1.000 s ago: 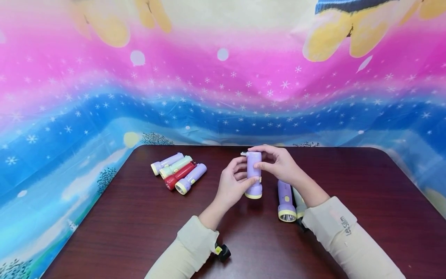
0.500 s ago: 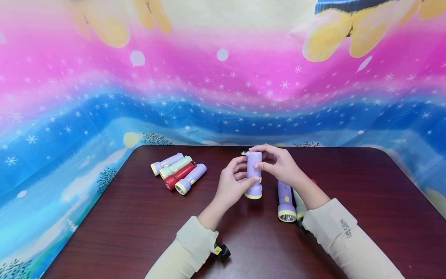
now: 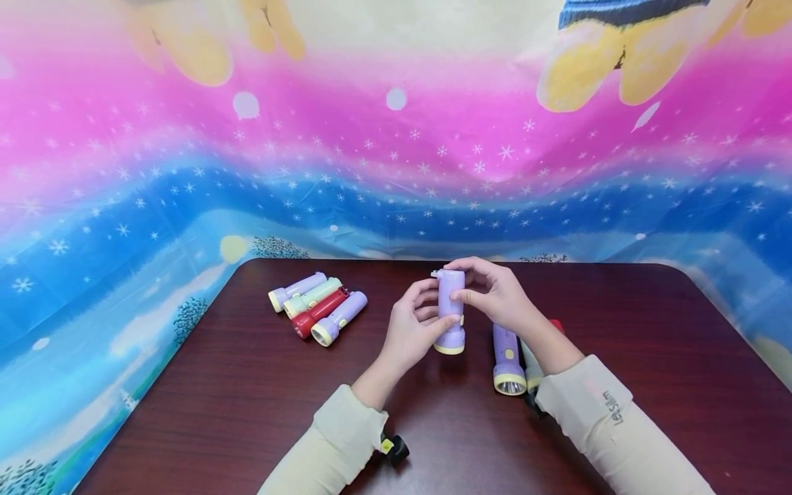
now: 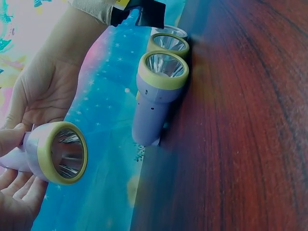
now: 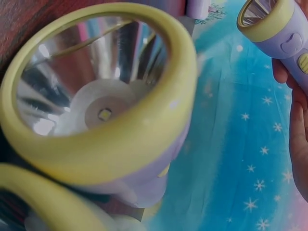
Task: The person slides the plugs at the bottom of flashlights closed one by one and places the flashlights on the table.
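A lilac flashlight [image 3: 450, 302] with a yellow rim is held above the table, lens end down. My left hand [image 3: 405, 330] grips its lower part, thumb across the front near the yellow switch. Higher up, my right hand [image 3: 498, 292] holds the body with its thumb on the side and a finger over the top end. A small pale piece [image 3: 435, 273] sticks out to the left at the top. The left wrist view shows the flashlight's yellow rim [image 4: 45, 156] and shiny reflector. At upper right in the right wrist view, the same flashlight [image 5: 286, 41] appears beside fingers.
Left on the dark wooden table [image 3: 247, 405], several flashlights lie side by side, among them a red one [image 3: 318, 313]. Under my right forearm lie a purple flashlight [image 3: 507, 354], a pale green one [image 3: 532, 364] and a partly hidden red one [image 3: 558, 325]. A patterned curtain [image 3: 396, 172] hangs behind.
The small piece at the flashlight's top end sticks out slightly less to the left. Both hands keep nearly the same place, and the right forearm uncovers a bit more of the red flashlight.
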Action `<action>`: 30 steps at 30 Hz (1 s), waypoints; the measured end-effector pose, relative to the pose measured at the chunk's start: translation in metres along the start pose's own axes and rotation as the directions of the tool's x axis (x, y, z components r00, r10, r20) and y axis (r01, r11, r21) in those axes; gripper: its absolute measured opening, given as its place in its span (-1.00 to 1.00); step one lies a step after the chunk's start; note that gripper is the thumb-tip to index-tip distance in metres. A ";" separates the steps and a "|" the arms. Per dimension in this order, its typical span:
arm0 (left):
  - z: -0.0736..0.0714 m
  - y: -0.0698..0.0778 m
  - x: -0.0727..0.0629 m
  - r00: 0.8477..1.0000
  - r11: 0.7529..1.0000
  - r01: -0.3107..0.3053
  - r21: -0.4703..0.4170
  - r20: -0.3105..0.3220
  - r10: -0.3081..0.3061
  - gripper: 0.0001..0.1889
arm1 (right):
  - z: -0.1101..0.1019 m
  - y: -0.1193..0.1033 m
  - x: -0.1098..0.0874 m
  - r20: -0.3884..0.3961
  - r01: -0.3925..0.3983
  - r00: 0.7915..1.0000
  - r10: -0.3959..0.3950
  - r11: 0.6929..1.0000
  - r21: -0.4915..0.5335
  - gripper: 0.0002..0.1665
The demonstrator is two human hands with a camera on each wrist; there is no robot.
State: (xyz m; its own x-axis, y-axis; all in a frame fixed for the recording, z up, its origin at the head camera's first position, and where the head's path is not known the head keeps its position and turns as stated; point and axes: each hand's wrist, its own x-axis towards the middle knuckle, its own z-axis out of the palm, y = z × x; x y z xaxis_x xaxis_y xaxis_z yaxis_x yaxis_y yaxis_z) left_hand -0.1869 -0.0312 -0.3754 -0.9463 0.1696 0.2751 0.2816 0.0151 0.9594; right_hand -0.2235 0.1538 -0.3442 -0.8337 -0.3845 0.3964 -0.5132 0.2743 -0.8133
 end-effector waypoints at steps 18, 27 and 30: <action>-0.001 -0.002 0.001 1.000 1.000 0.007 0.010 -0.015 -0.007 -0.42 | 0.004 0.002 -0.002 -0.035 0.001 0.999 0.000 1.000 0.027 -0.53; -0.001 -0.003 0.000 1.000 1.000 0.006 0.008 -0.019 -0.006 -0.42 | 0.007 0.003 -0.002 -0.060 0.014 0.998 -0.012 0.999 0.030 -0.54; -0.001 -0.003 0.000 1.000 1.000 0.007 0.004 -0.018 -0.007 -0.42 | 0.008 0.004 -0.002 -0.071 0.021 0.997 -0.018 0.999 0.034 -0.54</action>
State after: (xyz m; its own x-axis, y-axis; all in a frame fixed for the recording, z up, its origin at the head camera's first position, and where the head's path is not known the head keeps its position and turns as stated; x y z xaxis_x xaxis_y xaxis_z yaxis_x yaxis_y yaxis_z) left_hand -0.1884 -0.0321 -0.3785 -0.9510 0.1517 0.2694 0.2754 0.0199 0.9611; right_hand -0.2223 0.1490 -0.3514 -0.8366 -0.3260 0.4403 -0.5230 0.2358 -0.8191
